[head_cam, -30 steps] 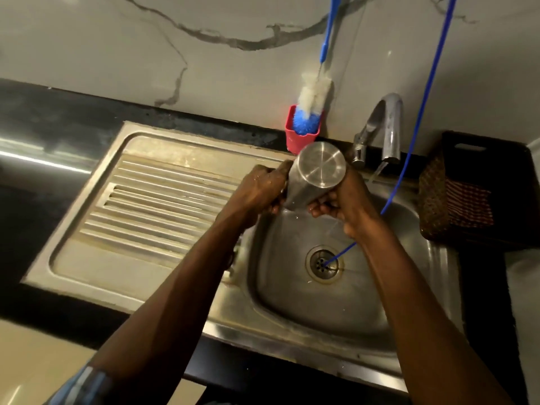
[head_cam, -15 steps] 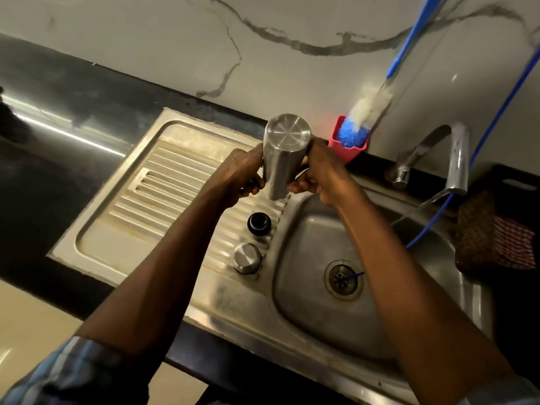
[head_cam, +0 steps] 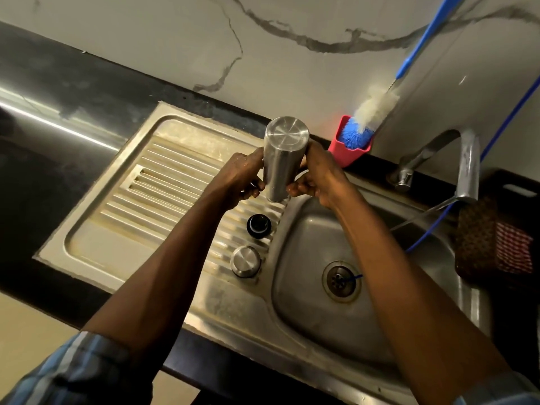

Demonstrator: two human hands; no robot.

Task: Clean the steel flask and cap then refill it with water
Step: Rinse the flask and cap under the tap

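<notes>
The steel flask [head_cam: 280, 159] is upside down, its flat base facing up, held over the ribbed drainboard [head_cam: 163, 194] just left of the sink basin [head_cam: 318, 311]. My left hand [head_cam: 242, 179] grips its left side and my right hand [head_cam: 315, 176] grips its right side, both near the mouth end. Below the flask, a black inner stopper [head_cam: 258, 225] and a steel cap [head_cam: 245, 261] rest on the drainboard's right edge.
The tap [head_cam: 464, 165] at the right runs a thin stream of water. A blue and white bottle brush [head_cam: 362, 127] stands in a red holder [head_cam: 347, 153] at the wall. A blue hose [head_cam: 432, 226] leads to the drain [head_cam: 340, 280]. A woven basket [head_cam: 496, 232] sits far right.
The flask has moved left from over the basin near the tap to above the drainboard, still inverted in both hands. The view has shifted, bringing the stopper and cap into sight.
</notes>
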